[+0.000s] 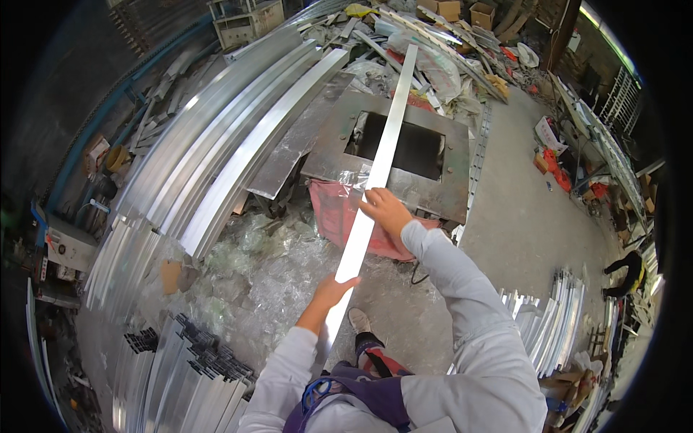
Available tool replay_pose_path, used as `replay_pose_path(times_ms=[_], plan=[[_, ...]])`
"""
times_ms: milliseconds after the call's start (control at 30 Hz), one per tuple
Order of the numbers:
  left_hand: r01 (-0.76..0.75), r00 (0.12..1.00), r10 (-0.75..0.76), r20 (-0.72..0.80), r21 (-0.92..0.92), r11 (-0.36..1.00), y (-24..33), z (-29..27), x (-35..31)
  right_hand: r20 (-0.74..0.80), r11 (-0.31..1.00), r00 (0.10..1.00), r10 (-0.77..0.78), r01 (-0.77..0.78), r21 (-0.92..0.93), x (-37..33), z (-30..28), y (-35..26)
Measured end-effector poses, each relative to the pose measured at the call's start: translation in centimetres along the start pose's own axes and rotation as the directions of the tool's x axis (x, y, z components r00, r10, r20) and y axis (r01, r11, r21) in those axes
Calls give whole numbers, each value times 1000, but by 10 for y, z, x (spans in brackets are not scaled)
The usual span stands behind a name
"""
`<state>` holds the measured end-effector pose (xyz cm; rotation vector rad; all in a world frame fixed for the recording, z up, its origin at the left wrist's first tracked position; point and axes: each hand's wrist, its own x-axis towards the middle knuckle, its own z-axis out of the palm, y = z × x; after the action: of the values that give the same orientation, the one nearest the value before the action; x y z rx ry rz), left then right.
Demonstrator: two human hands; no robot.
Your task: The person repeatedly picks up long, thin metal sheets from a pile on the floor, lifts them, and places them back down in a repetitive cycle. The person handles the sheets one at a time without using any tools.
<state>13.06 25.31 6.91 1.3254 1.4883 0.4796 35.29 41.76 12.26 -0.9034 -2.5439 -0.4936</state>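
A long, shiny silver metal profile point(387, 150) runs from close to my body out across a square metal frame point(333, 148) with a dark opening. Low on its near part, my left hand point(334, 294) is wrapped round the profile's left side, thumb across the top. Farther along, my right hand point(388, 211) grips the right edge with its fingers bent over the upper face. The undersides of both grips are hidden. Beneath the right hand, a red plastic sheet point(333, 216) hangs at the near side of the frame.
Long silver profiles point(245, 155) lie stacked to the left of the frame. More bundled profiles point(170, 382) stand near left, and others point(552, 325) at the right. Crumpled clear film point(260, 289) covers the floor on the left. Scrap and cartons point(482, 14) are piled at the back.
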Motion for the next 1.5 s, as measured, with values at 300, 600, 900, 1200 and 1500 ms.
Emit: replay_pose_path(times_ms=[300, 600, 900, 1200, 1500], plan=[[7, 1000, -6, -10, 44, 999, -38, -3, -4, 300, 992, 952, -64, 92, -81, 24, 49, 29], [305, 948, -290, 134, -116, 945, -280, -12, -284, 357, 874, 850, -388, 215, 436, -47, 12, -281], [721, 692, -714, 102, -88, 687, -380, -27, -514, 64, 758, 921, -385, 276, 591, -111, -50, -521], [622, 780, -612, 132, -57, 781, -361, -26, -434, 115, 849, 968, -223, 136, 511, -87, -34, -417], [139, 990, -138, -18, 233, 963, -80, -15, -50, 282, 664, 830, 481, -555, 501, -93, -74, -234]])
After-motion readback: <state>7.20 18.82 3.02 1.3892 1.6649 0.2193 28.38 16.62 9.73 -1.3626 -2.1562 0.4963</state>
